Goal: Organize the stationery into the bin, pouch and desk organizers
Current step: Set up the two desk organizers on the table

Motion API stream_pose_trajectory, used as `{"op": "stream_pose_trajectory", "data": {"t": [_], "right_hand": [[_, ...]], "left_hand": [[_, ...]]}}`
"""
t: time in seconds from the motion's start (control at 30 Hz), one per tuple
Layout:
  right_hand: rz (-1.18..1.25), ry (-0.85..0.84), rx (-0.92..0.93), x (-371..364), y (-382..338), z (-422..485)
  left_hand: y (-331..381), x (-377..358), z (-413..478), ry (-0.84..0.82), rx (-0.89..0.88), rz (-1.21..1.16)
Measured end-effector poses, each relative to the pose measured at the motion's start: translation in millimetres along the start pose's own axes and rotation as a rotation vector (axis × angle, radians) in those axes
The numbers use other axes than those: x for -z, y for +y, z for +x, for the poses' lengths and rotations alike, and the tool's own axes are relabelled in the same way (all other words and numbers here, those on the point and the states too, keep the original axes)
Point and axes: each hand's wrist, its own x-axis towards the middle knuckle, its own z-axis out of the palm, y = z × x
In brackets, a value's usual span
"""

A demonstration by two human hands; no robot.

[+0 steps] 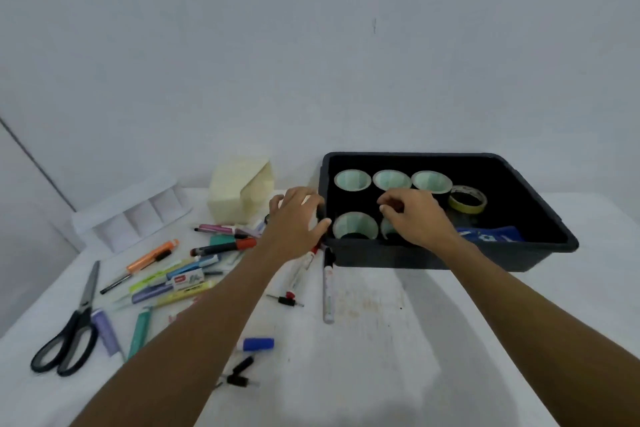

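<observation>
A black bin point(540, 204) stands at the right rear of the white table. It holds several black tape rolls with pale green cores point(391, 179) and a yellowish tape roll point(467, 199). A blue pouch point(491, 236) lies in the bin by its near wall. My left hand point(294, 218) grips the bin's left rim, thumb at the near corner. Inside the bin, my right hand point(415, 218) has its fingers curled on a front-row tape roll point(389, 230), hiding most of it.
Pens and highlighters point(183, 274) lie in a heap left of the bin, with scissors point(72, 333) at the far left. Two white markers point(327, 284) lie before the bin. A white compartment organizer point(138, 215) and a cream box organizer point(239, 191) stand at the back. A blue cap point(258, 344) lies nearer me.
</observation>
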Motion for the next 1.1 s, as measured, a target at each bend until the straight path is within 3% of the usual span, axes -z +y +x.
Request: {"op": "stream_pose_trajectory", "data": {"t": [0.27, 0.4, 0.47, 0.6, 0.73, 0.87, 1.0, 1.1], "right_hand": [[0.198, -0.068, 0.246, -78.5, -116.7, 39.3], [0.184, -0.234, 0.03, -134.3, -162.2, 69.2], [0.341, -0.246, -0.165, -157.8, -173.9, 78.1], [0.646, -0.119, -0.424, -205.8, -205.6, 97.0], [0.764, 0.063, -0.451, -224.7, -221.3, 103.6], [0.531, 0.149, -0.238, -213.8, -232.1, 106.5], [0.089, 0.137, 0.026, -217.4, -234.9, 100.7], [-0.114, 0.083, 0.085, -230.9, -235.2, 100.6]], "left_hand": [[-120.6, 49.8, -43.9, 0.018, 0.311, -0.038], [-182.7, 61.1, -47.9, -0.041, 0.361, -0.157], [-197.7, 64.5, -45.5, -0.091, 0.371, -0.272], [-234.4, 66.8, -37.3, -0.296, 0.335, -0.491], [-239.3, 61.1, -32.7, -0.332, 0.31, -0.724], [-239.4, 62.4, -24.1, -0.294, 0.339, -0.773], [-240.0, 59.3, -20.2, -0.348, 0.248, -0.511], [-249.3, 60.2, -18.1, -0.288, 0.189, -0.253]]}}
